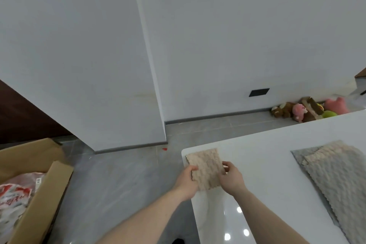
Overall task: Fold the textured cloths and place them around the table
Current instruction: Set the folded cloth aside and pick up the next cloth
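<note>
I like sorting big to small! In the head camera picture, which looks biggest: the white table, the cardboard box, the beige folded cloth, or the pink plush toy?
1. white table
2. cardboard box
3. beige folded cloth
4. pink plush toy, though it lies farther away, so it may only look smallest.

Both hands hold a small folded beige cloth (206, 168) at the near left corner of the white table (263, 164). The left hand (187, 181) grips its left edge, the right hand (232, 178) its right edge. More cloths (336, 174) lie spread at the right. A cardboard box (39, 180) stands on the floor at the left, soft toys (309, 109) by the far wall.
</note>
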A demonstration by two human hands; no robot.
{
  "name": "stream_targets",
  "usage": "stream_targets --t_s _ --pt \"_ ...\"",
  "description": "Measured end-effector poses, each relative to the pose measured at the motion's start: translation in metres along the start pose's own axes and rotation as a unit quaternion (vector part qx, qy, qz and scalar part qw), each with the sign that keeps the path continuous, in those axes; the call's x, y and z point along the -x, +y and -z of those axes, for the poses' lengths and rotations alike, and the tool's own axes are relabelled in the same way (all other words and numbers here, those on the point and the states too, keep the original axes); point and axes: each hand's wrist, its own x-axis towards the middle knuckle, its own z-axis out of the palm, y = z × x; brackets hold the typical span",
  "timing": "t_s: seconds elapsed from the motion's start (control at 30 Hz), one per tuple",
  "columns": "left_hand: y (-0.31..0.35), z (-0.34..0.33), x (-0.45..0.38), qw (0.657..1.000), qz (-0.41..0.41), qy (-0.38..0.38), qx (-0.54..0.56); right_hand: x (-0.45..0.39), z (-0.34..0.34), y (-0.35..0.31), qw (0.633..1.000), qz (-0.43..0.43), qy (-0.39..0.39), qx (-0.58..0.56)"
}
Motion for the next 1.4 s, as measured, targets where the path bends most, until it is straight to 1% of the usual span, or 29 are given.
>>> stream_targets --t_s 0.13,0.2,0.27,0.33,0.4,0.5,0.6,0.73,0.87,0.93,1.03,1.17,1.27,1.4 --pt "-0.01 0.003 -0.014 0.995 -0.007 -0.032 -0.09 -0.006 -0.005 -0.01 0.993 0.008 -0.053 0.109" --pt "-0.007 0.004 -0.005 0.993 -0.019 -0.031 -0.111 0.001 -0.007 -0.009 0.989 0.028 -0.056 0.132" --pt "-0.005 0.003 0.01 0.992 -0.038 -0.014 -0.118 0.011 -0.006 -0.003 0.99 0.054 -0.042 0.126" --pt "-0.011 -0.002 0.025 0.99 -0.058 0.013 -0.124 0.026 -0.003 0.012 0.989 0.076 -0.049 0.117" --pt "-0.02 -0.011 0.045 0.988 -0.083 0.024 -0.128 0.052 0.006 0.023 0.99 0.083 -0.059 0.099" --pt "-0.035 -0.028 0.085 0.985 -0.1 0.043 -0.135 0.095 0.024 0.045 0.992 0.077 -0.061 0.084" --pt "-0.046 -0.051 0.131 0.981 -0.112 0.065 -0.146 0.133 0.039 0.075 0.989 0.096 -0.062 0.095" --pt "-0.05 -0.088 0.202 0.971 -0.133 0.095 -0.174 0.188 0.058 0.123 0.979 0.162 -0.074 0.105" --pt "-0.046 -0.134 0.286 0.97 -0.143 0.127 -0.152 0.249 0.077 0.17 0.972 0.197 -0.083 0.101" --pt "-0.048 -0.156 0.322 0.97 -0.154 0.122 -0.145 0.278 0.084 0.193 0.97 0.206 -0.086 0.097" --pt "-0.057 -0.178 0.356 0.969 -0.158 0.103 -0.162 0.311 0.089 0.221 0.972 0.207 -0.081 0.074" --pt "-0.08 -0.192 0.378 0.961 -0.168 0.092 -0.201 0.349 0.086 0.248 0.975 0.197 -0.083 0.055" --pt "-0.095 -0.203 0.387 0.961 -0.16 0.085 -0.208 0.372 0.091 0.268 0.977 0.192 -0.079 0.055" --pt "-0.097 -0.225 0.401 0.955 -0.159 0.064 -0.243 0.391 0.11 0.3 0.98 0.174 -0.072 0.058"
